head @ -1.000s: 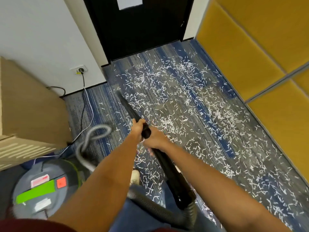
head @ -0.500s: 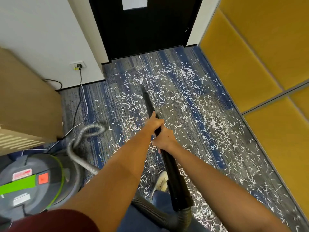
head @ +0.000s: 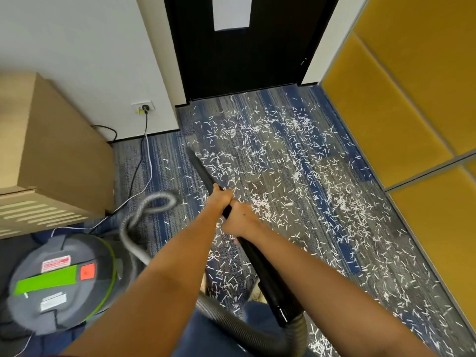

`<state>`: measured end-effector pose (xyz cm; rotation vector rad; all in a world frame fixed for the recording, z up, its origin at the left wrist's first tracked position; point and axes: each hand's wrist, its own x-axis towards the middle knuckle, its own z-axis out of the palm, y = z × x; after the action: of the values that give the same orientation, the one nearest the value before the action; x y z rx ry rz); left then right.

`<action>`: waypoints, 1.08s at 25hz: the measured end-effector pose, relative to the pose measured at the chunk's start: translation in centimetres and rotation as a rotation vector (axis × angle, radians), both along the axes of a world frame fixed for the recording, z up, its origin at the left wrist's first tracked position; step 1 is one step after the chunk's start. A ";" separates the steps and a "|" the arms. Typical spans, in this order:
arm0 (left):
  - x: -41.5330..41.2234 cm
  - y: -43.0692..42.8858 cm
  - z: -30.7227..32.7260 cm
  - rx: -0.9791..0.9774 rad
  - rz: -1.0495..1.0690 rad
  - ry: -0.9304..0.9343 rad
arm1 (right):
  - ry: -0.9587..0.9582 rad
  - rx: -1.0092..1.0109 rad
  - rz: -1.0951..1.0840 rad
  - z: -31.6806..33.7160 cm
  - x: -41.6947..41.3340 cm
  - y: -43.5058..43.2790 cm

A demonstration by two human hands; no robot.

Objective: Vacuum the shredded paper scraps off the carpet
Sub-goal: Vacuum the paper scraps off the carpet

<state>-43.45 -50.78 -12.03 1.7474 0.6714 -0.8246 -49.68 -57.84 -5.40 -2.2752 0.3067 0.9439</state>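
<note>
Left hand [head: 222, 199] grips the black vacuum wand [head: 260, 264], with its fingers wrapped round the tube at the forward position. Right hand [head: 241, 220] grips the same wand directly behind it, and the two hands touch. Both forearms extend from the lower edge of the head view.

The wand slopes down and away to the upper left. Its nozzle tip [head: 192, 153] is at the carpet [head: 159, 163], on the left margin of the debris field. The rear end of the wand joins a grey ribbed hose [head: 231, 323], which curves under the left forearm and forms a loop on the floor before reaching the grey canister vacuum [head: 61, 282] at lower left. The canister lid carries a green strip and an orange-red square.

White shredded paper scraps [head: 283, 155] lie densely scattered over the blue-grey carpet, from the foot of the black door [head: 244, 60] to the yellow wall panels [head: 399, 94] on the right and back towards the person. Scraps are sparse to the left of the nozzle.

A power cord [head: 139, 166] runs from a wall socket [head: 144, 107] down across the carpet towards the canister. A light wooden cabinet [head: 59, 150] stands against the left wall, just beside the canister.
</note>
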 end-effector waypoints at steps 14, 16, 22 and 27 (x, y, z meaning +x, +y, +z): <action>-3.0 13.0 1.9 0.139 -0.109 -0.099 | -0.054 -0.062 0.076 0.6 -1.9 12.8; -3.9 14.0 2.0 0.174 -0.120 -0.136 | -0.060 -0.051 0.066 0.9 -2.4 13.4; -9.3 16.9 -0.1 0.464 -0.428 -0.089 | -0.007 -0.032 0.010 1.5 -4.8 13.5; -16.0 17.9 -1.9 0.786 -0.994 0.015 | -0.025 -0.043 -0.010 0.9 -7.6 13.9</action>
<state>-59.44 -32.88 -13.96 2.8657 0.0545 -1.3323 -57.28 -43.94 -4.51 -2.3211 0.3299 0.9116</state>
